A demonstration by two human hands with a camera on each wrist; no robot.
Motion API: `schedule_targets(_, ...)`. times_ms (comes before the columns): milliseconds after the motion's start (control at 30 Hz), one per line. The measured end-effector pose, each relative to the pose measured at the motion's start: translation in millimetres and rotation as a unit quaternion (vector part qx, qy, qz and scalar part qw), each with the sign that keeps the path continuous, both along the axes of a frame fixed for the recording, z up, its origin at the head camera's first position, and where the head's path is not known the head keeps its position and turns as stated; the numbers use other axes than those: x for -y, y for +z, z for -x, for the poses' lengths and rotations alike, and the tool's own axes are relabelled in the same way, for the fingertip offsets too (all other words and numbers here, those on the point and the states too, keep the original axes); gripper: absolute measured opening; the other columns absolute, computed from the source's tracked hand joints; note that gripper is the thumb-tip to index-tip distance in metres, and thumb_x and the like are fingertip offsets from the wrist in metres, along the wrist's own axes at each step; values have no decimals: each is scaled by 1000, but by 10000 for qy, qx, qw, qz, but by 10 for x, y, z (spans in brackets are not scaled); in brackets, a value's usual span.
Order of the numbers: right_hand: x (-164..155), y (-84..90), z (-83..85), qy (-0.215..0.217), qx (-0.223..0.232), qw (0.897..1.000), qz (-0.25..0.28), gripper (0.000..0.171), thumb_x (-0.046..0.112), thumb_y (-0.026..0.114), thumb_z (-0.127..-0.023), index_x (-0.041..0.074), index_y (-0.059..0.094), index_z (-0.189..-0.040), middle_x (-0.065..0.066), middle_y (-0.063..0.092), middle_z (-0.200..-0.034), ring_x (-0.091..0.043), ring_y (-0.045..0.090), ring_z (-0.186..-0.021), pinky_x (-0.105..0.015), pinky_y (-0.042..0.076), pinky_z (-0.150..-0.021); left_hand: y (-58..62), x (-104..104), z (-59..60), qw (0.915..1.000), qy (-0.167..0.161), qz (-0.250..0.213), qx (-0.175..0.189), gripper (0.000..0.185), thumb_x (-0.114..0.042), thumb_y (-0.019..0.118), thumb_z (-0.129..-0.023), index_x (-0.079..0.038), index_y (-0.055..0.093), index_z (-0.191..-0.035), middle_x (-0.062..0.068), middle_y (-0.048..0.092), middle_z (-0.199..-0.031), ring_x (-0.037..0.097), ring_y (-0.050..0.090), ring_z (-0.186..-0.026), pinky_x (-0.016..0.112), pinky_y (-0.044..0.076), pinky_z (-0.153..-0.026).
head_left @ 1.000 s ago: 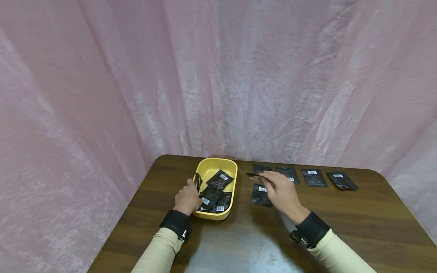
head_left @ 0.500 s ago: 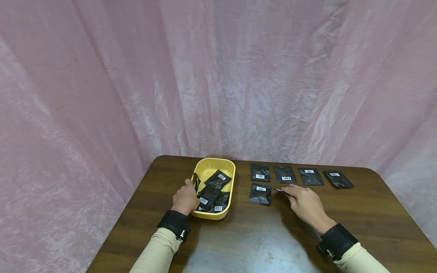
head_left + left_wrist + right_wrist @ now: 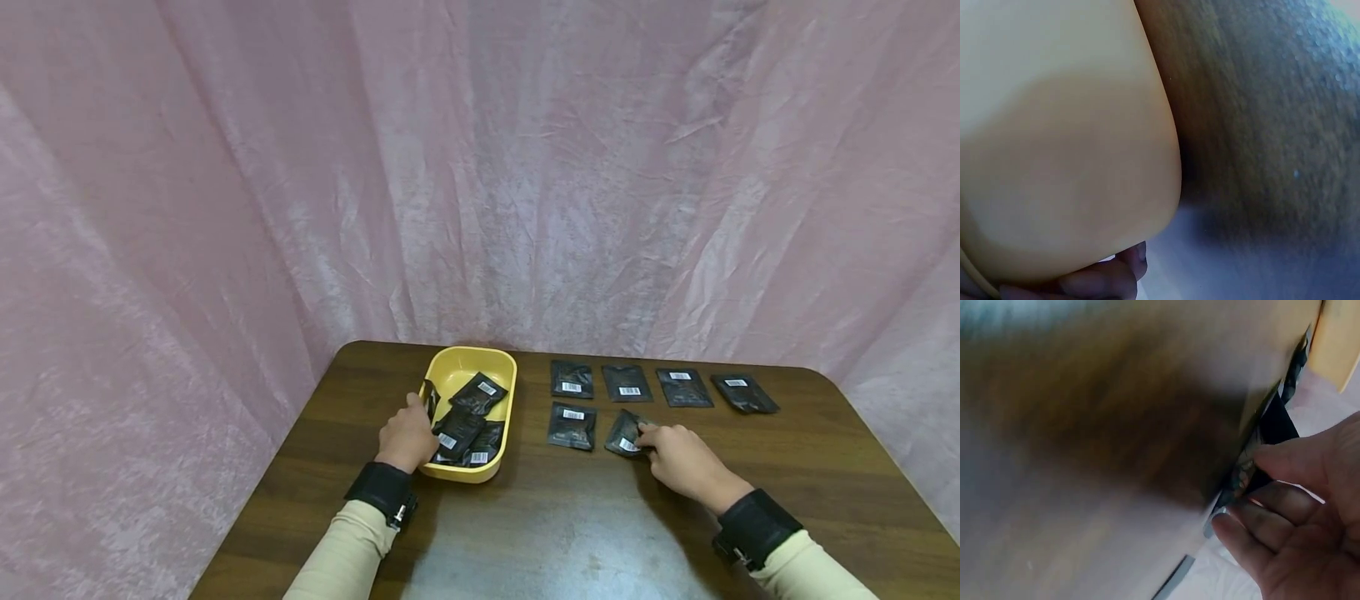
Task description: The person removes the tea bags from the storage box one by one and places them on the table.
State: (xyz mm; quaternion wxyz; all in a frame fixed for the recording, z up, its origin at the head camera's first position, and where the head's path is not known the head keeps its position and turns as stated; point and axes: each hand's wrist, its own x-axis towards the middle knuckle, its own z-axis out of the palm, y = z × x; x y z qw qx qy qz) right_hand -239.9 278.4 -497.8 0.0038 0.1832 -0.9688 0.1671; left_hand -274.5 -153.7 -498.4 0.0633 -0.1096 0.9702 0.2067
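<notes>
My left hand (image 3: pixel 407 437) grips the left wall of a yellow plastic tub (image 3: pixel 468 475); its fingertips also show under the tub (image 3: pixel 1066 162) in the left wrist view. Several small black sachets (image 3: pixel 480 394) with white barcode labels lie inside. To the right, my right hand (image 3: pixel 686 465) pinches the right edge of another black sachet (image 3: pixel 624 433), low at the tabletop and slightly tilted. In the right wrist view, the thumb and fingers of that hand (image 3: pixel 1304 512) close around the sachet (image 3: pixel 1279 425). My left palm hides part of the tub's near-left side.
A row of black sachets lies along the back of the wooden table (image 3: pixel 525 533), from one sachet (image 3: pixel 572 379) near the tub to another (image 3: pixel 744 393) at the right. A single sachet (image 3: pixel 572 427) lies in front of them. A pink curtain (image 3: pixel 480 167) hangs behind.
My right hand has carried its sachet rightward from above the sachets near the tub and lowered it to the table, right of the front sachet. My left hand stays on the tub.
</notes>
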Motion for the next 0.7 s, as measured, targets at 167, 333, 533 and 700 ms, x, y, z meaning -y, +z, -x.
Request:
schedule_targets(167, -62, 13, 57, -38, 456, 9986, 283, 43, -19, 54, -81, 0, 76, -113, -32, 63, -145, -20, 61, -69, -25, 31, -57, 29, 8, -20, 10000, 23, 38, -21, 62, -19, 84, -87, -1, 44, -130, 22, 69, -106, 37, 68, -92, 55, 55, -86)
schedule_targets(333, -124, -27, 82, -16, 634, 9971, 423, 44, -22, 54, -78, 7, 72, -106, -32, 59, -150, -14, 39, -62, -25, 28, -56, 44, 7, -46, 10000, 14, 47, 1, 61, -17, 84, -86, -1, 44, -129, 22, 68, -104, 36, 68, -90, 54, 55, -84)
schedule_targets(533, -175, -32, 116, 121, 403, 9983, 404, 41, -21, 56, -75, 9, 72, -99, -30, 65, -144, -25, 61, -91, -33, 43, -70, 75, -19, -68, 10000, 5, 35, -48, 62, -17, 83, -87, 0, 44, -131, 23, 69, -105, 37, 68, -90, 56, 55, -86)
schedule_targets(700, -190, -16, 106, 133, 425, 9981, 421, 41, -20, 55, -76, 10, 73, -99, -28, 67, -143, -25, 63, -97, -36, 45, -75, 88, -38, -80, 10000, 29, 37, -64, 62, -17, 84, -87, 0, 44, -132, 23, 69, -105, 36, 67, -90, 55, 55, -85)
